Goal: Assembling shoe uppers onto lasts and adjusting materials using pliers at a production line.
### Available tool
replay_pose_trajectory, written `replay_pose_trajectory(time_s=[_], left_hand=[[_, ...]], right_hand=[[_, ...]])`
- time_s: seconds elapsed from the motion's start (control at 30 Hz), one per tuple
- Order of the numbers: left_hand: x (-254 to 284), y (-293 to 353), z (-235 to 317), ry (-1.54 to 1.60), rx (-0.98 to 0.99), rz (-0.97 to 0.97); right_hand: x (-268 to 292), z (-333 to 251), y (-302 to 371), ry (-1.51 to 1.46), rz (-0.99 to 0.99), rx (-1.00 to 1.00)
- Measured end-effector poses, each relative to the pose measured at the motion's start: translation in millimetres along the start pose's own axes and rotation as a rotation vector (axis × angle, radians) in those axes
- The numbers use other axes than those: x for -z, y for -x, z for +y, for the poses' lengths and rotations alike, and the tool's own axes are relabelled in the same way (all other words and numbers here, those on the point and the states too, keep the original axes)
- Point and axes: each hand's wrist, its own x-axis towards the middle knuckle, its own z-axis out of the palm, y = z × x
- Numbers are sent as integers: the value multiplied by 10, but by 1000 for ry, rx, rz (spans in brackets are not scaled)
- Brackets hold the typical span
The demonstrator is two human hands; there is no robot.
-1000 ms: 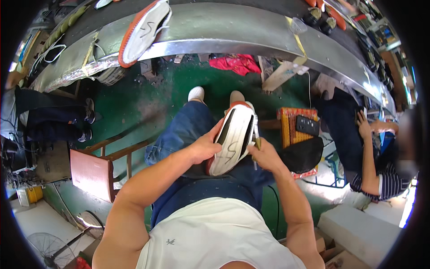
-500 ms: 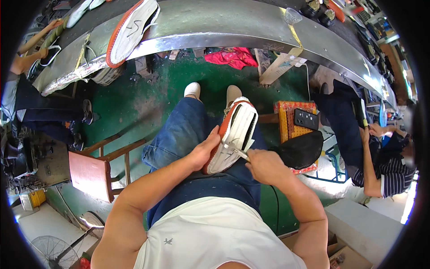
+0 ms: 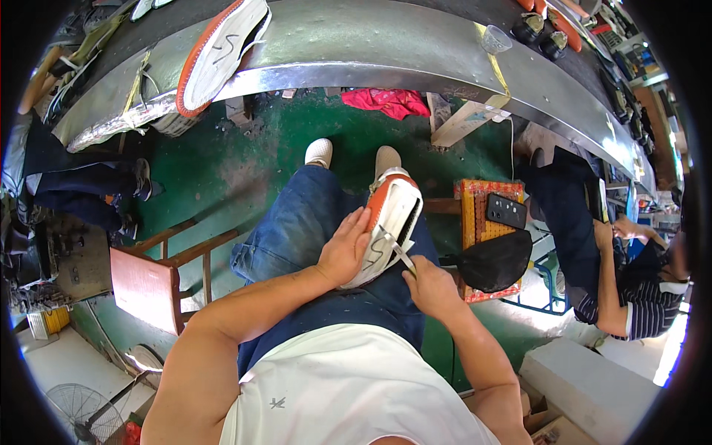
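Note:
A shoe upper with an orange-red side and a white underside (image 3: 400,211) rests tilted over my thighs, toe end away from me. My left hand (image 3: 344,251) grips its left side, fingers laid along the orange edge. In my right hand (image 3: 434,286) is a slim, knife-like metal tool (image 3: 403,256), its tip against the white underside near the middle of the shoe. The tool's exact kind is hard to make out, and its handle is hidden in my fist. The shoe's near end is partly covered by my left hand.
A similar orange and white shoe (image 3: 222,53) lies on the metal-edged bench (image 3: 356,37) ahead. To my right, a stool (image 3: 472,215) bears a phone (image 3: 506,211) and a black pouch (image 3: 495,261). A wooden chair (image 3: 144,285) stands left. Co-workers (image 3: 645,304) sit at both sides.
My left hand has slid further up along the shoe's side, with its fingers straighter. The shoe has rolled slightly, showing more orange near the toe. The tool stays against the underside.

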Motion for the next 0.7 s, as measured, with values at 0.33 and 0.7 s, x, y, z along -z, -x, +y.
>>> replay_pose_trajectory(time_s=[0.33, 0.7], left_hand=[[250, -193, 303, -265, -41, -359], [385, 162, 162, 230, 262, -363]], right_hand=[[606, 48, -234, -374, 45, 13], [93, 60, -261, -265, -2, -9]])
